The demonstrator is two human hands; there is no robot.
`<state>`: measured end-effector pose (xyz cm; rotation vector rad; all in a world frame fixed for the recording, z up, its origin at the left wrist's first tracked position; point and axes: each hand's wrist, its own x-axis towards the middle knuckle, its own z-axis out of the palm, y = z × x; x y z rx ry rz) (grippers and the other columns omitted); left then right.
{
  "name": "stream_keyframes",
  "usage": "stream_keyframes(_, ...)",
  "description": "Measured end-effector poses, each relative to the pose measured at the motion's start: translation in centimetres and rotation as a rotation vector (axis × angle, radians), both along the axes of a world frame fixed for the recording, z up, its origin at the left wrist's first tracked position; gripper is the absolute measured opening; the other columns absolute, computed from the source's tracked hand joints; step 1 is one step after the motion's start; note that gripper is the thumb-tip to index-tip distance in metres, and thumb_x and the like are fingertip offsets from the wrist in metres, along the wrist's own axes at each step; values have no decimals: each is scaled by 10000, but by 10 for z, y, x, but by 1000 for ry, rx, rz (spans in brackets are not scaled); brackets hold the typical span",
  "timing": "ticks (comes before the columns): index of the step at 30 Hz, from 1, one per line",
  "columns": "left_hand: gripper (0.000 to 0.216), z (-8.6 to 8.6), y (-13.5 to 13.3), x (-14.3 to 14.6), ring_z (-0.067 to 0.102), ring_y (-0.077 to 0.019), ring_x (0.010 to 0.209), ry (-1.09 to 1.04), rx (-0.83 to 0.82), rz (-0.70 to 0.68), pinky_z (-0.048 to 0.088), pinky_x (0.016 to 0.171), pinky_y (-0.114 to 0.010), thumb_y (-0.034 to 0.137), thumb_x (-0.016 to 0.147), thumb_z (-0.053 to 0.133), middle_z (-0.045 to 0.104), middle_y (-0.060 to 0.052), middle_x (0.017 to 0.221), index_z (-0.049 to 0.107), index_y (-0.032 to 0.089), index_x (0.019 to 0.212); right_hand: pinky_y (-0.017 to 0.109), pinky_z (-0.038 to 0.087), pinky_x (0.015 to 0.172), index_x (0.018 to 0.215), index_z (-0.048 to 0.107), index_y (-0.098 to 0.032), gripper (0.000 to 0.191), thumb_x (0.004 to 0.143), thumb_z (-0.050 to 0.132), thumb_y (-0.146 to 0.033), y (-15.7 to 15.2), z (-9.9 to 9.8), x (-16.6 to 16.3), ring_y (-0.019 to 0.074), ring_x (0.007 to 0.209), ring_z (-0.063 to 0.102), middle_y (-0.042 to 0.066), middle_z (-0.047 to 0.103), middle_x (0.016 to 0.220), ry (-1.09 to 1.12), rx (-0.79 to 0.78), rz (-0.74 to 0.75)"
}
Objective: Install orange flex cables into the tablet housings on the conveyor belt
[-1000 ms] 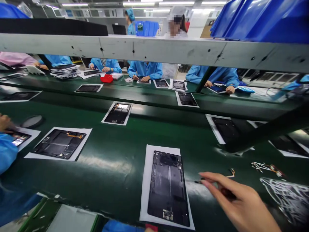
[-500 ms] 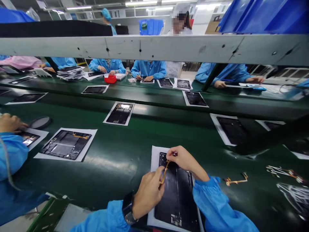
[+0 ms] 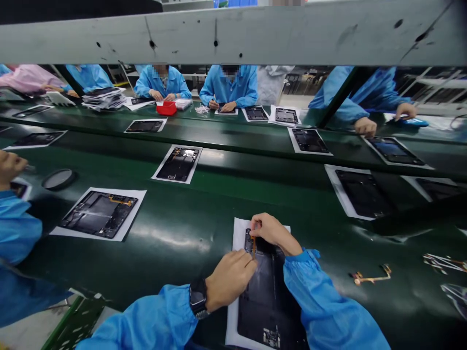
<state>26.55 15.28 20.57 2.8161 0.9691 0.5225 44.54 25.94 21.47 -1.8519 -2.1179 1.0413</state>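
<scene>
A black tablet housing (image 3: 268, 296) lies on a white sheet (image 3: 232, 324) in front of me, its inside facing up. Along its upper left edge runs an orange flex cable (image 3: 254, 246). My right hand (image 3: 272, 231) pinches the cable's upper end near the housing's top corner. My left hand (image 3: 231, 278), with a black watch at the wrist, has its fingers closed at the cable's lower end, close over the housing. The left fingertips are partly hidden by the hand. On the bench to the right rests another flex cable (image 3: 372, 279).
Several tablet housings on white sheets lie about, one at left (image 3: 102, 214) and one mid-bench (image 3: 177, 164). A round dark dish (image 3: 58, 179) sits near a co-worker's hand (image 3: 10, 167). A grey beam (image 3: 189, 41) crosses above. More flex cables (image 3: 443, 263) lie far right.
My left hand has turned palm-down and the cable now lies lower and straighter along the housing's edge. My right hand keeps its pinch. The view has tilted down; across the bench, another housing shows at right.
</scene>
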Motion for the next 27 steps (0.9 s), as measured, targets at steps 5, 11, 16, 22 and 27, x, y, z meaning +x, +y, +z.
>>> stream_keyframes(5,208,1,2,-3,575,-173,791,-39,30,-26,468,682,-302,116,998,352,609,-49,865,533,122,1099,233,297,535,745,608,-220,219,655,806,-242,6,2,1,144,637,562,-37,592,679,-155,0,-13)
stream_keyframes(11,213,-1,-2,-4,597,-172,770,-27,-4,-3,467,677,-317,131,999,371,634,-43,849,535,117,1134,262,302,598,913,557,-237,356,691,820,-331,-8,9,0,208,804,608,-6,627,833,-269,58,75)
stream_keyframes(16,193,-8,-3,-4,590,-167,808,-46,-4,-6,472,703,-305,150,997,394,625,-48,867,571,139,1074,276,313,621,978,521,-232,365,759,780,-365,-17,10,1,227,839,616,25,615,924,-321,96,102)
stream_keyframes(22,193,-14,-3,-6,599,-173,954,-175,-28,-9,507,842,-297,139,983,416,642,-72,1081,596,139,1053,271,321,621,974,513,-243,345,794,754,-411,-19,8,5,211,829,616,1,614,911,-322,153,118)
stream_keyframes(27,217,-17,-2,-8,612,-186,1060,-261,-32,-34,510,949,-323,124,976,420,670,-67,1142,619,134,1060,277,331,601,1043,521,-242,312,865,671,-449,-37,3,8,195,799,609,30,586,1005,-347,291,38)
